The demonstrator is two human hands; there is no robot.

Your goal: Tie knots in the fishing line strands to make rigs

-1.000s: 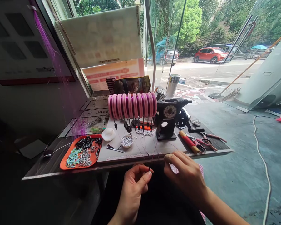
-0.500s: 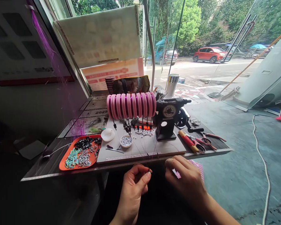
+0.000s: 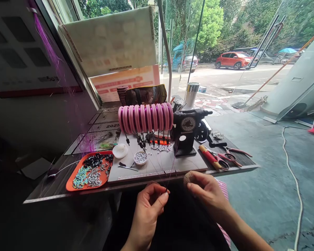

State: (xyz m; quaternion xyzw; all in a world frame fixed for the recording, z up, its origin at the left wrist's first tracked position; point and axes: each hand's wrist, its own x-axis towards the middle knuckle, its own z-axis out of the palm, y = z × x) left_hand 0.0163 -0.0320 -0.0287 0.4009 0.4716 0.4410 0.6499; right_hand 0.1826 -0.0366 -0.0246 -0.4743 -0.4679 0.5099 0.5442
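My left hand (image 3: pixel 149 205) is below the table's front edge, thumb and fingers pinched on a tiny dark bead at the end of a thin purple thread (image 3: pixel 172 164). That thread runs up across the grey mat (image 3: pixel 188 164) toward the row of pink spools (image 3: pixel 145 118). My right hand (image 3: pixel 206 193) is close beside it to the right, fingers curled together, a tan wrap on one fingertip; what it holds is too small to make out.
An orange tray (image 3: pixel 70 181) of mixed beads sits at the left. A small white bowl of beads (image 3: pixel 140 157), a white dish (image 3: pixel 119 150), a black hand-crank machine (image 3: pixel 187 130), red-handled scissors and pliers (image 3: pixel 225 157) lie on the table. A white cord (image 3: pixel 293 174) trails on the floor.
My right hand has shifted slightly left and up toward the table edge, closer to my left hand. My left hand has stayed put, still pinching.
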